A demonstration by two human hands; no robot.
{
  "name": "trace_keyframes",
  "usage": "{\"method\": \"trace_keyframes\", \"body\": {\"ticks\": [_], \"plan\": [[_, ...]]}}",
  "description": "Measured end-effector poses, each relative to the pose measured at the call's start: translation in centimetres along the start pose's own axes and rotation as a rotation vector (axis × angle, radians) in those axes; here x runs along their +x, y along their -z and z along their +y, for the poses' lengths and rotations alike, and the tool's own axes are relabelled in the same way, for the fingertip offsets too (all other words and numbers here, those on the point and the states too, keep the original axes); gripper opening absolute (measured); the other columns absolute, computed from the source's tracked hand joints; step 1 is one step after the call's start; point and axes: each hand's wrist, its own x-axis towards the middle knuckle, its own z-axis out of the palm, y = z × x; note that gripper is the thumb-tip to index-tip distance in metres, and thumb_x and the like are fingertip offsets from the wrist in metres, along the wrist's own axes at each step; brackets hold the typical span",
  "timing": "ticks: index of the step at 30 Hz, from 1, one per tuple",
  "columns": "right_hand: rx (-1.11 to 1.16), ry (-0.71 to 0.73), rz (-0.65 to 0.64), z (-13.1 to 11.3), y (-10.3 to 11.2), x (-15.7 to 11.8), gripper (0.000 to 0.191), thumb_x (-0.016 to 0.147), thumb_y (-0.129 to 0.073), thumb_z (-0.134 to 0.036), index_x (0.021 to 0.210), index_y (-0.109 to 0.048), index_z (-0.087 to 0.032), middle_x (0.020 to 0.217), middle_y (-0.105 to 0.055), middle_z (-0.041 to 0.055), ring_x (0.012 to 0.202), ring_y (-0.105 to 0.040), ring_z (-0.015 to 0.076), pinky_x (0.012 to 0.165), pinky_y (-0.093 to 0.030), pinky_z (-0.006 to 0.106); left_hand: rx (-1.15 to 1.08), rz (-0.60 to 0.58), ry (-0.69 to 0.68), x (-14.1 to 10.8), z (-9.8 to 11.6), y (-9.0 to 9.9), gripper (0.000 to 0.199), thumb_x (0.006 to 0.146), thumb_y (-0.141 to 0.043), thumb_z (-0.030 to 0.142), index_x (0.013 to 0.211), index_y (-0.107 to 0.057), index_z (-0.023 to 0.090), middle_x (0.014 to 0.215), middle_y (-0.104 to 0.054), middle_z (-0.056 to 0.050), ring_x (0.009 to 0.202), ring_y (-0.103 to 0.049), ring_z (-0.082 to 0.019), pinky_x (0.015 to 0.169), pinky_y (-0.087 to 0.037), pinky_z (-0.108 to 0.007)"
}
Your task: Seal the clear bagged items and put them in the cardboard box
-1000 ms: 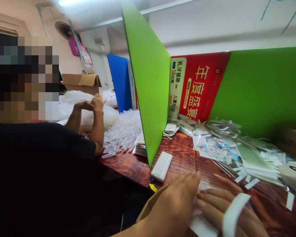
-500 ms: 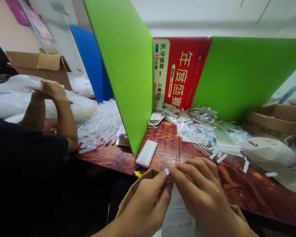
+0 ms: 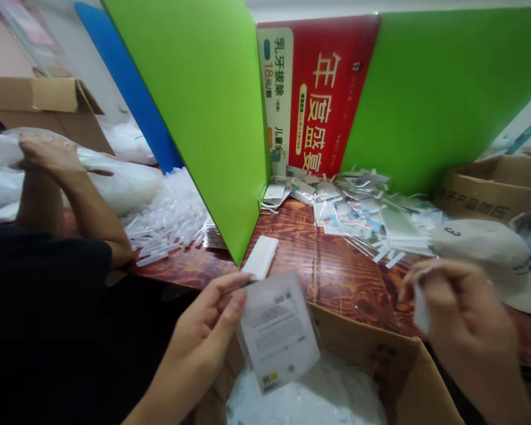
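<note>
My left hand (image 3: 212,330) pinches a flat clear packet with a printed card (image 3: 279,336) by its upper left edge. Small print and a yellow mark show on the card's face. Beneath the packet is an open cardboard box (image 3: 425,378), with a heap of clear plastic packets (image 3: 318,392) inside. Off to the right, my right hand (image 3: 464,313) is blurred, its fingers closed on a small white strip (image 3: 421,307), which hangs down from them near the table's front edge.
A white power bank (image 3: 260,257) lies by the green partition (image 3: 194,106). Packets (image 3: 358,206) are piled behind, with a beige cap (image 3: 482,248) and a carton (image 3: 495,189) to the right. At left a co-worker's arm (image 3: 88,200) reaches over plastic bags beside white tubes (image 3: 172,218).
My hands have moved apart from where they met at a small white tab. The right went rightward with a white strip; the packet in my left hand now shows its face. The view tilted down.
</note>
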Motion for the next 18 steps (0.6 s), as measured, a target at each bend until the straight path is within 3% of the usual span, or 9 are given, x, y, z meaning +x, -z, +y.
{"method": "trace_keyframes", "body": {"ticks": [3,6,8,10,13,15,18], "plan": [[-0.006,0.205,-0.468,0.7,-0.9,-3.8,0.014,0.095,-0.049,-0.026,0.087,-0.06,-0.027,0.069,-0.064,-0.0011,0.058,-0.058,0.0152,0.054,-0.047,0.024,-0.073,0.056,0.032,0.3,-0.1,0.8,0.035,0.088,-0.066,0.045,0.113,-0.056,0.022,0.097,-0.073,-0.001,0.083,-0.069,-0.014,0.07,-0.054,-0.016],[0.001,0.303,-0.678,0.8,-2.1,-5.3,0.023,0.094,-0.049,-0.025,0.075,-0.064,-0.025,0.067,-0.064,0.0011,0.064,-0.06,0.016,0.061,-0.049,0.026,-0.051,0.006,0.055,0.1,0.1,0.2,0.031,0.085,-0.07,0.046,0.1,-0.062,0.021,0.081,-0.072,0.001,0.072,-0.067,-0.012,0.063,-0.052,-0.014],[0.038,0.209,-0.684,0.5,-2.4,-4.6,0.023,0.094,-0.048,-0.023,0.078,-0.065,-0.023,0.071,-0.065,0.0021,0.067,-0.061,0.0151,0.061,-0.049,0.026,-0.052,-0.043,0.09,-0.2,0.5,-0.6,0.031,0.083,-0.071,0.047,0.097,-0.064,0.021,0.075,-0.071,0.002,0.068,-0.066,-0.012,0.06,-0.053,-0.015],[0.187,-0.02,-0.661,0.1,-2.4,-3.2,0.017,0.094,-0.052,-0.028,0.091,-0.066,-0.02,0.08,-0.069,0.0039,0.073,-0.064,0.0153,0.065,-0.052,0.026,-0.044,-0.106,0.121,-0.5,0.8,-1.4,0.031,0.083,-0.071,0.047,0.097,-0.065,0.021,0.076,-0.072,0.001,0.068,-0.067,-0.014,0.06,-0.054,-0.017],[0.539,-0.378,-0.644,-0.4,-2.7,-1.6,0.028,0.09,-0.06,-0.039,0.11,-0.065,-0.02,0.097,-0.072,0.0062,0.088,-0.068,0.0177,0.075,-0.055,0.029,-0.006,-0.215,0.153,-0.7,1.1,-2.3,0.03,0.085,-0.069,0.045,0.102,-0.067,0.021,0.082,-0.074,-0.002,0.071,-0.069,-0.016,0.061,-0.055,-0.019],[0.7,-0.503,-0.665,-0.4,-3.1,-1.2,0.029,0.086,-0.065,-0.039,0.108,-0.069,-0.02,0.098,-0.072,0.0058,0.085,-0.068,0.0165,0.074,-0.056,0.029,0.0,-0.234,0.153,-0.6,1.1,-2.6,0.03,0.085,-0.069,0.043,0.106,-0.068,0.021,0.088,-0.075,-0.003,0.076,-0.071,-0.017,0.064,-0.056,-0.02],[0.859,-0.599,-0.621,0.1,-3.4,-1.2,0.019,0.079,-0.073,-0.033,0.093,-0.075,-0.02,0.081,-0.072,0.002,0.068,-0.064,0.0114,0.063,-0.053,0.023,-0.029,-0.198,0.148,-0.4,0.8,-2.7,0.03,0.083,-0.072,0.04,0.109,-0.07,0.024,0.092,-0.076,-0.003,0.082,-0.071,-0.018,0.067,-0.057,-0.021]]}}
